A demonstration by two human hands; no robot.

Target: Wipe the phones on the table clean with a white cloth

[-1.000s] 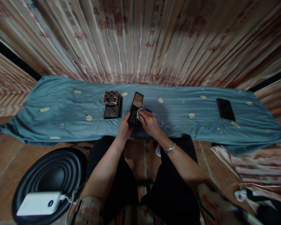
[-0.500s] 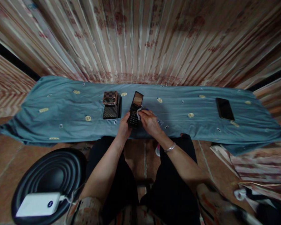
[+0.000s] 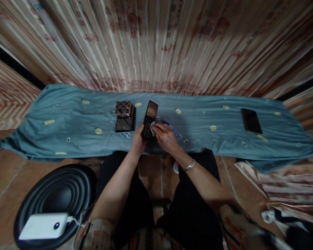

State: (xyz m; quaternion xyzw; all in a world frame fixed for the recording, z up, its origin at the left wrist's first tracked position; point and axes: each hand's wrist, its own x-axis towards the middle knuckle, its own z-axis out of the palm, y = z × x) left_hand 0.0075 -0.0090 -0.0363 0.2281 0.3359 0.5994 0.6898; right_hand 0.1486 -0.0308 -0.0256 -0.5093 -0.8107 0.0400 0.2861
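Observation:
A black flip phone (image 3: pixel 147 129), unfolded with its keypad and screen facing me, is held above the blue cloth. My left hand (image 3: pixel 138 139) grips its lower left edge. My right hand (image 3: pixel 167 137) pinches a small white wipe (image 3: pixel 152 128) against the right side of the keypad. Partly behind the right hand, a clear and blue plastic wrapper (image 3: pixel 175 131) lies on the cloth. Left of the phone sits a stack of dark devices (image 3: pixel 124 124) with a checkered folded phone (image 3: pixel 123 108) on top.
A blue patterned cloth (image 3: pixel 67 114) covers the long narrow table. A dark smartphone (image 3: pixel 251 121) lies at the right. On a black ridged round stool (image 3: pixel 75 180) at lower left rests a white power bank (image 3: pixel 43 227) with a cable. Pleated curtains (image 3: pixel 156 45) hang behind.
My right hand and the wipe have shifted slightly left and down on the keypad. The flip phone has tilted a little left, and more of the wrapper shows.

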